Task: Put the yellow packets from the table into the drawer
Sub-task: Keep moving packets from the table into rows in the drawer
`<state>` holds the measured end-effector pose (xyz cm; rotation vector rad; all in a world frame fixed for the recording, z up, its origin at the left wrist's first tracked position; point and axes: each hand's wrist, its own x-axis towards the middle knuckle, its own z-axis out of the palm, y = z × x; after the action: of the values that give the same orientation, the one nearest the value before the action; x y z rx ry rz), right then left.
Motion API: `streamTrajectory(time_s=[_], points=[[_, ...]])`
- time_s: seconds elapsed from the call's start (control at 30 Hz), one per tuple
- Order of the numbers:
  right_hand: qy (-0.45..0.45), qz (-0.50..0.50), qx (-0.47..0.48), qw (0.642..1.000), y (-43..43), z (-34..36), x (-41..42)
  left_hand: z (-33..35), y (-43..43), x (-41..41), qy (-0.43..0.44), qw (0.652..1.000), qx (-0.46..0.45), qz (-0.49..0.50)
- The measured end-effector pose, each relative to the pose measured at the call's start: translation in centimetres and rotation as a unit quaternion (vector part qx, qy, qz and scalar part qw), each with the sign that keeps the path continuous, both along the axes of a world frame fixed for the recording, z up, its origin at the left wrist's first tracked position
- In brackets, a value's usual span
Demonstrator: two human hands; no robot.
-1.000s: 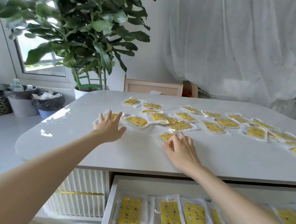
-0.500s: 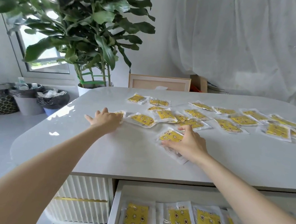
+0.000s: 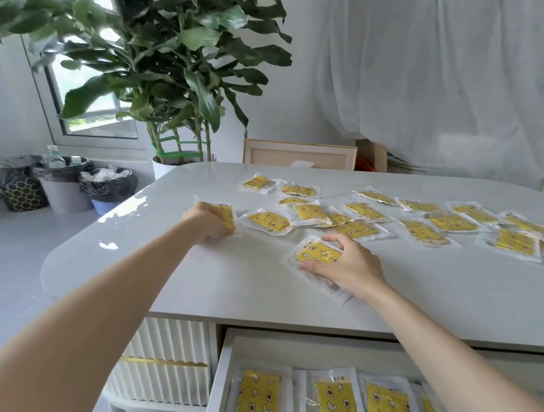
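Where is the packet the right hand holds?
Head view, centre: the packet lies on the table, under the right hand, nearer than the scattered packets.

One view only: head-worn, wide-angle, at near edge of table, faces forward and down toward curtain; drawer close beneath, at frame bottom.

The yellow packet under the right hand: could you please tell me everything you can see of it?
The yellow packet is a flat, clear plastic sleeve with white edges around a yellow insert printed with stars and a moon. It lies slanted on the white table, nearer the front edge than the other packets. The right hand covers its right side, fingers curled over the far edge, thumb at the near edge. Its near corner pokes out beneath the wrist.
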<state>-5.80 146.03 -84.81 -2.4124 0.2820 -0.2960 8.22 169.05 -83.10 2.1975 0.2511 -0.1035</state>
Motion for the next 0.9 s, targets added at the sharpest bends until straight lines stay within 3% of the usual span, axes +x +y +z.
streamTrajectory(time_s=[0.17,0.23,0.37,0.43,0.5,0.57,0.63,0.73,0.9], points=[[-0.003,-0.003,0.018,1.0,-0.1,-0.1,0.1,0.4,0.2,-0.1,-0.014,0.997,-0.076,0.007],[-0.005,-0.004,0.026,1.0,-0.1,-0.1,0.1,0.6,0.5,0.1,-0.074,0.987,-0.14,0.028],[-0.007,-0.003,0.029,1.0,-0.2,-0.2,0.2,2.4,0.3,0.0,-0.215,0.959,-0.184,0.025],[-0.007,-0.002,0.028,1.0,-0.4,-0.3,0.4,2.8,-0.6,-0.1,-0.21,0.957,-0.201,-0.008],[-0.007,-0.002,0.031,0.999,-0.5,-0.4,0.6,2.5,-1.8,-0.2,-0.148,0.966,-0.201,-0.063],[-0.01,-0.001,0.033,0.999,-0.5,-0.4,0.7,1.8,-3.0,-0.2,-0.074,0.978,-0.171,-0.089],[-0.014,-0.003,0.035,0.999,-0.6,-0.4,0.9,1.5,-4.4,-0.3,-0.025,0.994,-0.081,-0.075],[-0.016,-0.003,0.038,0.999,-0.6,-0.5,1.0,1.4,-5.5,0.0,0.011,0.993,0.063,-0.095],[-0.021,-0.004,0.043,0.999,-0.7,-0.5,1.0,1.2,-6.2,0.4,0.024,0.982,0.143,-0.119]])
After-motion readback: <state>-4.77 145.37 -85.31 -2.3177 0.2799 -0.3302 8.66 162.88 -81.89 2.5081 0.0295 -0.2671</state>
